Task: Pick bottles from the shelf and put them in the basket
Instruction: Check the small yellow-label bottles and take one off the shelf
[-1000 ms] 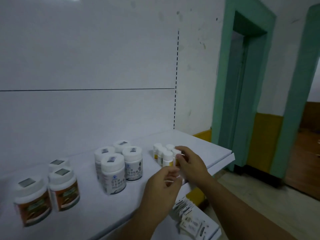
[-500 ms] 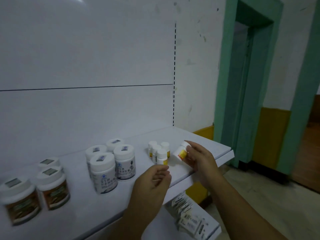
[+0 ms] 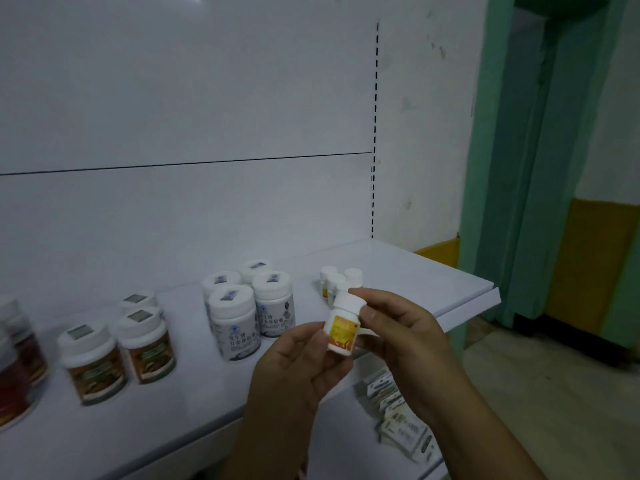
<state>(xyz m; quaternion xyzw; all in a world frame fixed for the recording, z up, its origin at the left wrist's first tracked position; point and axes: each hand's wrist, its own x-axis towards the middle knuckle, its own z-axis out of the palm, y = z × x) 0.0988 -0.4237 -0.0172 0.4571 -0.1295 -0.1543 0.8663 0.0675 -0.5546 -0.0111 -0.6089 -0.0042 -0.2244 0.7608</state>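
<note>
Bottle [image 3: 342,328], small, white and yellow-labelled, stands nearly upright between our hands in front of the shelf [image 3: 433,271], left hand [image 3: 298,362] apparently pinching its base, right hand [image 3: 398,327] clasping its cap, basket unseen.

— Where does the head view look from?
— Head height, facing forward and down, close over the white shelf [image 3: 433,271] — green doorframe [image 3: 491,168] at right. No second view.
</note>
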